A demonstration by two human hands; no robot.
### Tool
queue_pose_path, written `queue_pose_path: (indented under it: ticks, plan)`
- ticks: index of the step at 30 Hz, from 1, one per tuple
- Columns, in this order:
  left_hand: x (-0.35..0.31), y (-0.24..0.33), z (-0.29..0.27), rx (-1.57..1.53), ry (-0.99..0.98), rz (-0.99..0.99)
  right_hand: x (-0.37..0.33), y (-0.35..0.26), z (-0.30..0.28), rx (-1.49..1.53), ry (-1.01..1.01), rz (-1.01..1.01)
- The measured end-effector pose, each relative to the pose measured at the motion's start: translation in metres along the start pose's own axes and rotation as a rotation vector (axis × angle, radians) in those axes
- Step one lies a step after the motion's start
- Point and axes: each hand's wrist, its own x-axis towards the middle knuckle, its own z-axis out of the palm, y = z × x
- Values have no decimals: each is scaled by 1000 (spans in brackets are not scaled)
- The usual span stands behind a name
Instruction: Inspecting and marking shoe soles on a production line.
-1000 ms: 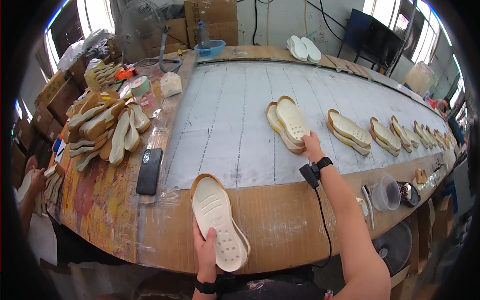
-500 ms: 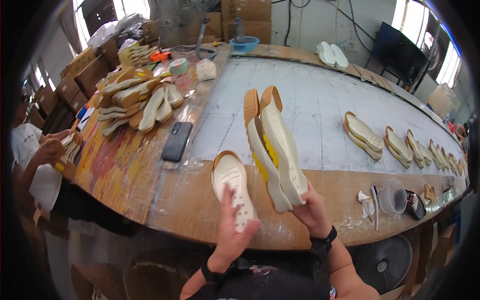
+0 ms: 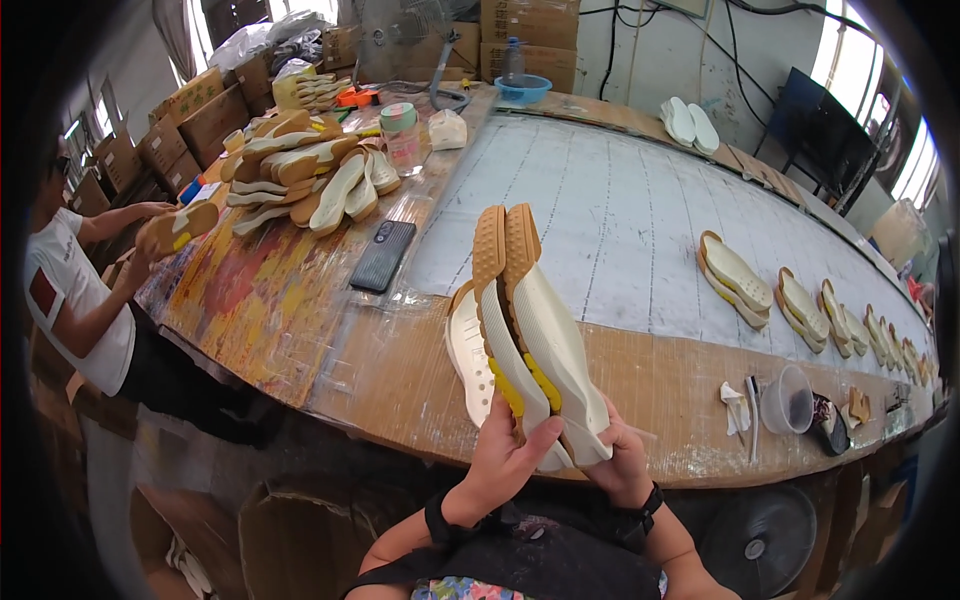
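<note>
Head view: left hand [image 3: 503,455] and right hand [image 3: 626,462] clamp soles [image 3: 545,320]; printed carton [image 3: 530,22] stands behind.

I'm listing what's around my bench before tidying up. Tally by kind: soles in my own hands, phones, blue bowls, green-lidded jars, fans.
Held soles: 2
Phone: 1
Blue bowl: 1
Green-lidded jar: 1
Fans: 2
Total: 7

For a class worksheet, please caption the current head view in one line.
Left hand and right hand hold two cream-and-tan shoe soles at a worktable.
</note>
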Motion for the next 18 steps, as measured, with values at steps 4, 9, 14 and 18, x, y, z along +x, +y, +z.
queue_pose_path:
  ticks: [4, 9, 14, 18]
  plan:
    - [2, 1, 2, -10, 20, -16, 3, 2, -5, 53, 0, 44]
    - [2, 2, 0, 7, 47, 0, 5, 6, -5, 128, -50, 93]
    - [1, 1, 0, 59, 57, -37, 4, 8, -2, 113, -12, 105]
    - [1, -2, 0, 80, 44, -21, 0, 7, -3, 88, 11, 109]
